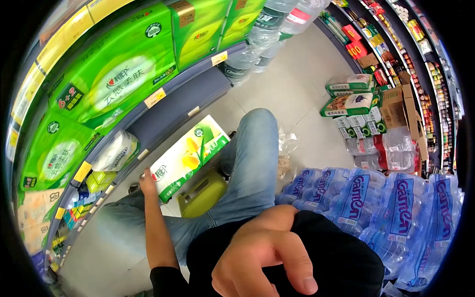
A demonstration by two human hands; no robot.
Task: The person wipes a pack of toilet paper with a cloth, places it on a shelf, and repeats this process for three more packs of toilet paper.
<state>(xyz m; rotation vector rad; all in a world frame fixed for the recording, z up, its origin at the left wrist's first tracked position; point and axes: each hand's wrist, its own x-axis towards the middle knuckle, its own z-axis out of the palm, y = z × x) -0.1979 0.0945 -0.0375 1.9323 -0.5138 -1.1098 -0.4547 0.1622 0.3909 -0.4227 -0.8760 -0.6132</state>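
My left hand (147, 184) grips the lower left end of a white and green tissue pack (190, 153) with yellow flowers printed on it. The pack is tilted in front of the low shelf, between my knees and above a green plastic stool (203, 194). Close to the camera, my right hand (264, 252) is raised in front of my black shirt. Its thumb is apart from the bent fingers, and nothing shows in it. The lower fingertips are cut off by the frame edge.
Green tissue packs (118, 79) fill the left shelf (148, 109). Wrapped blue-labelled water bottles (356, 198) stand at my right. Farther off are cartons (393, 106), green and white bags (349, 104) and stocked shelves. Large bottles (237, 67) stand beyond the shelf end.
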